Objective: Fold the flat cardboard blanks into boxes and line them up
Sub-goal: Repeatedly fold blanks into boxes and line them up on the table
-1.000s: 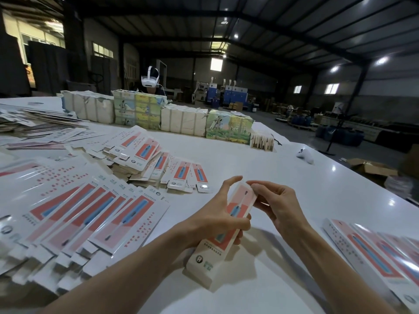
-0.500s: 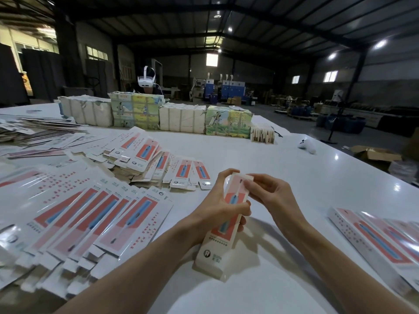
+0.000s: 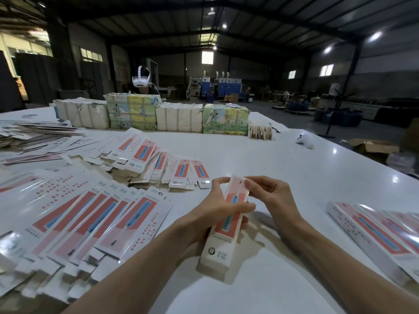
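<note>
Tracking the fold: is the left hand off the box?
No, the left hand grips the box around its middle while the right hand pinches its top end.

The box in your left grip is white with a coral-red panel, a blue stripe down its middle and a dark round logo. Left of the grip, the flat blanks carry the same white, red and blue, plus rows of small red marks. Right of it, finished boxes match.

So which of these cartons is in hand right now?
The box at centre: left hand grips its middle, right hand pinches its far end. Flat blanks lie fanned left; finished boxes lie right.
</note>
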Demonstrator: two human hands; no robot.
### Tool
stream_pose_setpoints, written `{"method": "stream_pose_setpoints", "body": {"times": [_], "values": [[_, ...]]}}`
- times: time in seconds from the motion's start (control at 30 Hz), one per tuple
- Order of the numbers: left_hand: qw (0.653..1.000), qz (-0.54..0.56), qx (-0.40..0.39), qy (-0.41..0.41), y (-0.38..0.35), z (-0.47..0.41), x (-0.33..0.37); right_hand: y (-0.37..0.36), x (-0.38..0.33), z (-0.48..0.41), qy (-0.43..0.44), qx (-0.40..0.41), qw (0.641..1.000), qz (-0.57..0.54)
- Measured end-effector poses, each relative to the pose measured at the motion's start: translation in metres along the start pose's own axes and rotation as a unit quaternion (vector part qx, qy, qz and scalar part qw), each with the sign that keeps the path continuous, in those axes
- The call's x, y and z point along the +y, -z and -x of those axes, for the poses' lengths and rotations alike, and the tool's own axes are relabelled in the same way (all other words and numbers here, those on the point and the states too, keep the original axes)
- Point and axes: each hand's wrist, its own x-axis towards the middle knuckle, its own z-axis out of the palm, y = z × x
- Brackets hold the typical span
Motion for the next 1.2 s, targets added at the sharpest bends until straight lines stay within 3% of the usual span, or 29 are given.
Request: {"method": "stream_pose_setpoints", "body": {"times": [0.2,0.27,0.37,0.5,0.63,0.73,0.83,0.9,1.07,1.2], "values": [[0.999,0.01,-0.015,0.032,0.0,-0.001,0.001,0.006,0.003,-0.004,-0.01,0.026,1.0,-0.002],[0.999,0.025,-0.004,0.041,-0.003,-0.003,0.002,0.005,0.006,-0.005,0.005,0.05,0.996,0.075],[0.987,0.146,0.039,0.056,-0.011,-0.003,0.002,0.0,0.007,-0.005,0.069,0.061,0.963,0.254],[0.951,0.307,-0.038,0.015,-0.015,-0.002,0.006,-0.013,-0.003,0.003,0.106,-0.014,0.94,0.323],[0.949,0.302,-0.093,0.003,-0.007,0.0,0.007,-0.021,-0.02,0.01,0.069,-0.061,0.909,0.407],[0.963,0.246,-0.108,0.023,-0.008,0.0,0.009,-0.008,-0.027,0.018,0.049,-0.042,0.897,0.438],[0.986,0.144,-0.077,0.024,-0.011,-0.001,0.001,0.023,-0.036,0.026,0.045,-0.006,0.857,0.514],[0.991,0.122,-0.057,0.013,-0.011,0.0,-0.004,0.05,-0.043,0.033,-0.005,0.022,0.826,0.563],[0.99,0.098,-0.096,-0.026,-0.013,0.006,-0.001,0.101,-0.04,0.061,-0.1,0.023,0.651,0.752],[0.991,0.081,-0.097,-0.031,-0.016,0.008,0.001,0.116,-0.045,0.073,-0.111,0.052,0.637,0.761]]}}
